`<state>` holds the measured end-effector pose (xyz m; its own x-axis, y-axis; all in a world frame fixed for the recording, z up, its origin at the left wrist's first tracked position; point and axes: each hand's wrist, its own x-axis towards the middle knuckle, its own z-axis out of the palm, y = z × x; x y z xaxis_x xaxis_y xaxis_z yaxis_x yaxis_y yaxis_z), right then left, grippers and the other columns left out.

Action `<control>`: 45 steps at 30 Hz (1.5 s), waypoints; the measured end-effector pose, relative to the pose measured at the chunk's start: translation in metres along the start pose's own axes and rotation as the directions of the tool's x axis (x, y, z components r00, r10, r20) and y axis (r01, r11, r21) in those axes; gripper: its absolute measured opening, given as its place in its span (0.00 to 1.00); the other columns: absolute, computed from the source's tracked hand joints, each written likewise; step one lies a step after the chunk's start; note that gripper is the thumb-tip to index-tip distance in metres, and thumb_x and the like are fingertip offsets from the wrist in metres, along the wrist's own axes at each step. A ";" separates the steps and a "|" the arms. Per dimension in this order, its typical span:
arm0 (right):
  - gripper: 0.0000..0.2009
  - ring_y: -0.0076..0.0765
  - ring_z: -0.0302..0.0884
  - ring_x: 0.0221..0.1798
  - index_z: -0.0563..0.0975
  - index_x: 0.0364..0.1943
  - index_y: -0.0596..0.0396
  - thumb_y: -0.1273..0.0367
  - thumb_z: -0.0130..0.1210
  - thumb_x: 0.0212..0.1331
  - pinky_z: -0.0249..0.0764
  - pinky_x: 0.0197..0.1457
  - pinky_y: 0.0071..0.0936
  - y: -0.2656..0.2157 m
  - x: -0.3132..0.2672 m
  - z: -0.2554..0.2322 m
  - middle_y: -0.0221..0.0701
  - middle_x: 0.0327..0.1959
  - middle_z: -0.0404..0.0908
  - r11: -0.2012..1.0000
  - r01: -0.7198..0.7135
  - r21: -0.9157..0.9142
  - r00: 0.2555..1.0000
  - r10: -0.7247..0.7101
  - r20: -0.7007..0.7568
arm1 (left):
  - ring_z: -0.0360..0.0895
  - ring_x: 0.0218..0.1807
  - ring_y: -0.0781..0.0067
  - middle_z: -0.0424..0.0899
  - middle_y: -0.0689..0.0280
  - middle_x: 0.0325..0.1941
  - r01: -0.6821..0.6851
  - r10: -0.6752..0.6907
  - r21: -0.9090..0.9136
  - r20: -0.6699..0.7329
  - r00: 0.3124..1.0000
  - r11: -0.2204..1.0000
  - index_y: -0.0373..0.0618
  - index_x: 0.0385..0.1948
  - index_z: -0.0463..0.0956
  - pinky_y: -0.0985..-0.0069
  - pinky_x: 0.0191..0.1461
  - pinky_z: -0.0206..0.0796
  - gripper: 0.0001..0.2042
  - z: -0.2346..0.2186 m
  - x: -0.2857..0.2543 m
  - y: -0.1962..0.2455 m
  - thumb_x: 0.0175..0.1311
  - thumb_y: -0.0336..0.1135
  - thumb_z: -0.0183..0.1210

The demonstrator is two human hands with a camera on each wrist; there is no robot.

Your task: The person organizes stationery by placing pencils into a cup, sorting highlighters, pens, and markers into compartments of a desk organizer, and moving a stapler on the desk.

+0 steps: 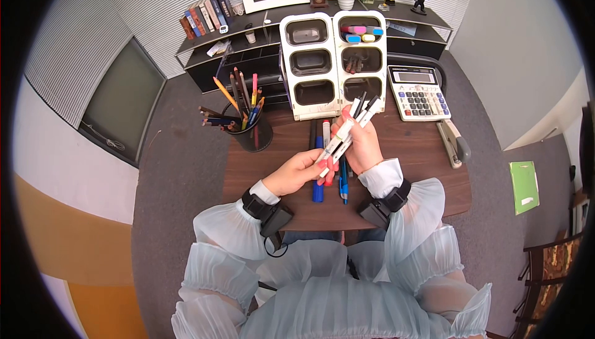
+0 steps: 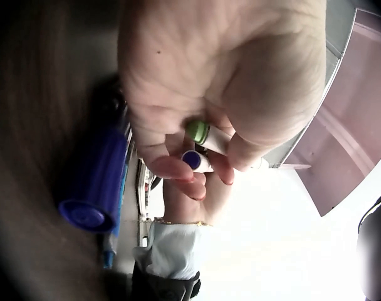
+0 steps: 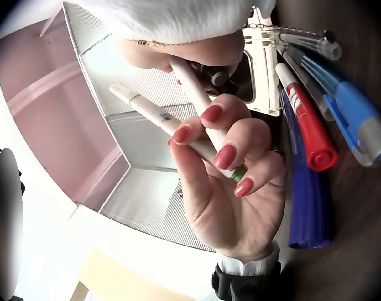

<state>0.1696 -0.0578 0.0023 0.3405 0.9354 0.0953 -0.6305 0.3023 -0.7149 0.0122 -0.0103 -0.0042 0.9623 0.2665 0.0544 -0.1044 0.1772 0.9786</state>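
Over the table, both hands are on a small bundle of slim white markers [image 1: 338,141], tilted with their dark ends up and to the right. The left hand [image 1: 292,173] pinches their lower ends. Its curled fingers show in the right wrist view around a white marker [image 3: 151,113], near a green end. In the left wrist view a green end [image 2: 197,132] and a dark blue end [image 2: 191,159] poke out by those fingers. Higher up, the right hand [image 1: 365,148] grips the bundle. Beneath lie a blue marker [image 1: 318,191], a blue pen [image 1: 344,189] and a red marker [image 3: 309,119].
A white organizer [image 1: 338,47] with several compartments stands behind the hands, highlighters [image 1: 354,30] in its upper right one. A mesh cup [image 1: 253,138] of pencils is at left. At right are a calculator [image 1: 423,104] and a stapler [image 1: 454,143], near the table's [image 1: 427,190] edge.
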 end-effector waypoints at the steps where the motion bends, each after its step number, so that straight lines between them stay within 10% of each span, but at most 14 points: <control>1: 0.06 0.21 0.66 0.27 0.68 0.37 0.53 0.70 0.49 0.58 0.65 0.31 0.20 -0.002 -0.001 0.004 0.25 0.24 0.69 1.000 -0.019 0.025 0.999 0.020 -0.035 | 0.64 0.30 0.83 0.71 0.68 0.34 0.000 0.000 0.000 0.002 1.000 1.000 0.43 0.37 0.66 0.84 0.34 0.58 0.10 0.000 0.000 0.000 0.66 0.40 0.44; 9: 0.06 0.20 0.63 0.23 0.68 0.37 0.54 0.70 0.49 0.58 0.62 0.26 0.19 -0.006 -0.003 0.007 0.25 0.23 0.68 1.000 0.007 0.028 0.999 -0.006 -0.040 | 0.60 0.27 0.85 0.66 0.72 0.26 0.043 -0.043 -0.024 -0.006 0.999 0.999 0.43 0.35 0.66 0.87 0.30 0.52 0.10 0.005 0.000 0.006 0.66 0.40 0.43; 15: 0.09 0.16 0.59 0.17 0.69 0.30 0.54 0.63 0.53 0.57 0.59 0.20 0.17 -0.003 0.004 -0.002 0.23 0.17 0.65 0.951 0.015 -0.308 0.987 -0.063 -0.146 | 0.60 0.26 0.85 0.65 0.73 0.24 0.019 -0.020 -0.033 -0.041 0.999 0.999 0.41 0.37 0.67 0.85 0.32 0.56 0.10 -0.002 -0.001 0.003 0.67 0.37 0.40; 29: 0.12 0.15 0.54 0.12 0.68 0.39 0.59 0.65 0.51 0.58 0.56 0.14 0.17 -0.014 -0.004 0.006 0.21 0.14 0.61 0.950 -0.116 -0.292 0.977 0.162 0.141 | 0.55 0.19 0.84 0.64 0.68 0.27 -0.182 0.112 -0.265 -0.260 0.959 0.947 0.47 0.44 0.59 0.88 0.22 0.50 0.07 -0.004 -0.001 0.003 0.67 0.33 0.39; 37: 0.09 0.18 0.58 0.18 0.68 0.27 0.52 0.64 0.52 0.58 0.64 0.30 0.22 -0.023 0.010 -0.008 0.19 0.13 0.58 0.983 0.002 -0.185 1.000 -0.005 -0.013 | 0.60 0.23 0.82 0.64 0.69 0.26 -0.261 0.143 -0.232 -0.428 0.892 0.937 0.44 0.51 0.58 0.86 0.27 0.53 0.13 -0.009 0.003 0.005 0.68 0.34 0.38; 45: 0.07 0.19 0.64 0.27 0.69 0.34 0.54 0.66 0.51 0.58 0.64 0.35 0.20 -0.043 0.004 -0.041 0.23 0.23 0.68 0.785 0.171 -0.595 0.974 -0.225 -0.017 | 0.62 0.25 0.82 0.66 0.69 0.27 -0.265 0.134 -0.222 -0.474 0.870 0.938 0.44 0.50 0.59 0.86 0.29 0.56 0.12 -0.014 0.002 0.002 0.67 0.36 0.40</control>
<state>0.2272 -0.0749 0.0050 0.4855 0.8400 0.2420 -0.0220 0.2885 -0.9572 0.0105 0.0037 -0.0048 0.7045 0.7047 0.0841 -0.4085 0.3057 0.8601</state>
